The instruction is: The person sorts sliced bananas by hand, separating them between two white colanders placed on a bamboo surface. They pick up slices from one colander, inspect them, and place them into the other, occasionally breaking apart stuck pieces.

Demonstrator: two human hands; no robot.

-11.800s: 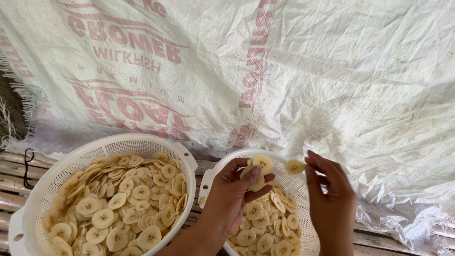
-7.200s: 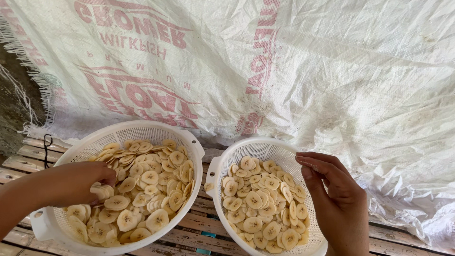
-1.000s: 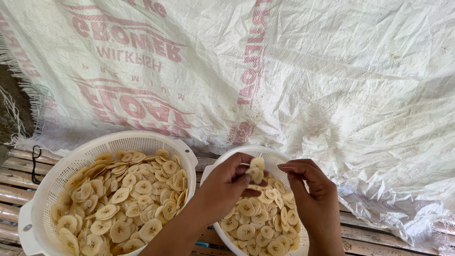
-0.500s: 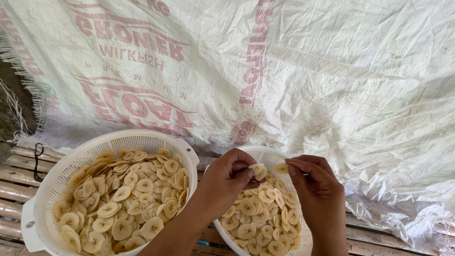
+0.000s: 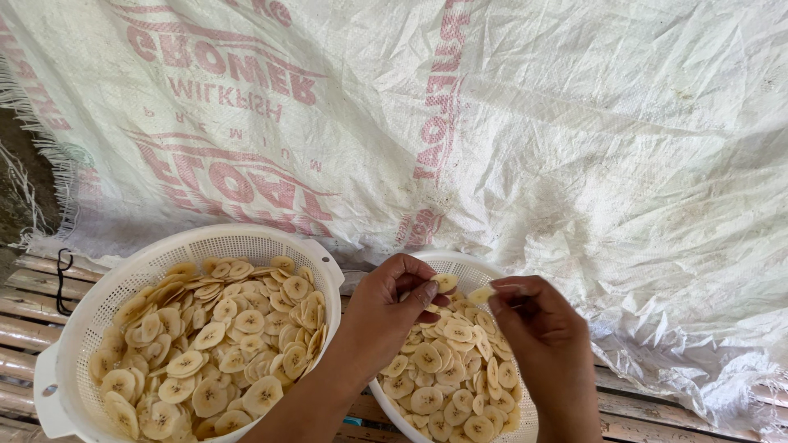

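Two white perforated baskets hold pale yellow banana slices. The larger basket is at the lower left, heaped with slices. The smaller basket is at lower centre-right, also full of slices. My left hand reaches across over the smaller basket and pinches a slice between thumb and fingers. My right hand is just to its right, fingertips closed on another slice. Both hands hover above the smaller basket's far rim.
A large white woven plastic sheet with red printing is spread behind and to the right of the baskets. The baskets rest on wooden slats. A dark cord lies on the slats at the far left.
Both hands have stayed over the smaller basket, and the slice in my left hand and the one in my right have drawn a little apart. The view has shifted slightly.
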